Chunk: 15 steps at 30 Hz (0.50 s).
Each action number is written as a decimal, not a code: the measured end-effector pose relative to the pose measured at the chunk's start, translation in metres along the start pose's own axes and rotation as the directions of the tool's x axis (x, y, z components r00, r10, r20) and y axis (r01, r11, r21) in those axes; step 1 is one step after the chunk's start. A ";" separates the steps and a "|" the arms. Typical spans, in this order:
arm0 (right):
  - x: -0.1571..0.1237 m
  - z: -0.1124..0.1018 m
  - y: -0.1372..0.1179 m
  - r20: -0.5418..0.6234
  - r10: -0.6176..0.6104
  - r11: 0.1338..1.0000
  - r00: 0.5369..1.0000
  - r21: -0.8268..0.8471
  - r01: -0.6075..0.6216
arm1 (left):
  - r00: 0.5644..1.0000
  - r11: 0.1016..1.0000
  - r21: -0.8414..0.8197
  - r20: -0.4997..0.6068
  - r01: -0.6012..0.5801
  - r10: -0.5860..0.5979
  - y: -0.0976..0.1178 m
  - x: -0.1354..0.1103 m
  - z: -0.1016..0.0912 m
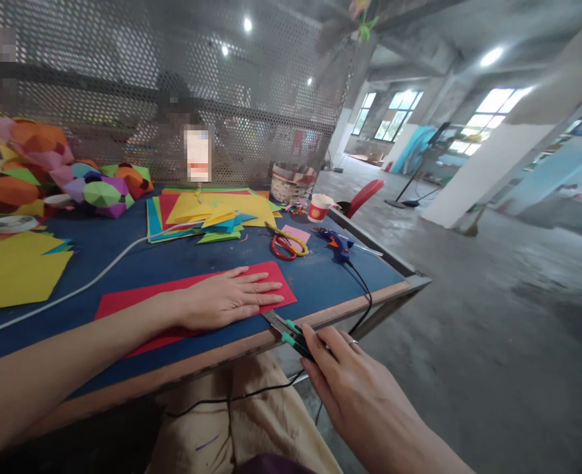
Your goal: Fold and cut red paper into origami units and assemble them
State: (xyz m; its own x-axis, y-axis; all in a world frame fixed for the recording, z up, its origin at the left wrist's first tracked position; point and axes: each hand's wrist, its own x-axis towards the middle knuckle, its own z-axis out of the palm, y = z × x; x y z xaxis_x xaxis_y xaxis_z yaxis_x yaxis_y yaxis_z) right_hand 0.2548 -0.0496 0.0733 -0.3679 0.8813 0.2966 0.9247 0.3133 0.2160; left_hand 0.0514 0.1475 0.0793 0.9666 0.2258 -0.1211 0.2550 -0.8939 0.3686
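Observation:
My left hand [226, 297] lies flat, fingers stretched out, on a red paper sheet [123, 304] on the blue table top [182, 260]. My right hand [350, 382] hangs just off the table's near edge, its fingers closed round the green-and-black handles of a pair of scissors [284, 327]. The scissor blades point at the red sheet's near right corner.
Red-and-yellow scissors [287, 245], a blue glue gun [338, 243] with a black cord, a paper cup [319, 207], a stack of coloured paper [207, 214], yellow sheets [14, 270], folded paper shapes [49, 174] and a white cable [98, 273] lie on the table. A perforated metal screen [172, 85] backs it. Bare concrete floor spreads right.

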 end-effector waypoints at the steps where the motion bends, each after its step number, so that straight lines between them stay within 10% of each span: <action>1: 0.001 0.000 -0.001 -0.005 -0.010 1.000 1.000 0.007 0.010 | 1.000 1.000 0.001 0.000 0.001 -0.001 0.000 0.000 0.000; 15: 0.000 0.002 -0.016 -0.022 0.083 0.986 0.996 0.145 -0.079 | 1.000 0.999 -0.040 -0.025 -0.017 0.016 0.001 -0.002 -0.001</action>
State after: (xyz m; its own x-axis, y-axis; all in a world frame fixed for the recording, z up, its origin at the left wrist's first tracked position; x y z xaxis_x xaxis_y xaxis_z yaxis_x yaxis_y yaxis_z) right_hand 0.2400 -0.0541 0.0677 -0.2923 0.8963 0.3335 0.9551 0.2909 0.0552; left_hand 0.0497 0.1460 0.0805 0.9709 0.2210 -0.0920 0.2392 -0.8816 0.4068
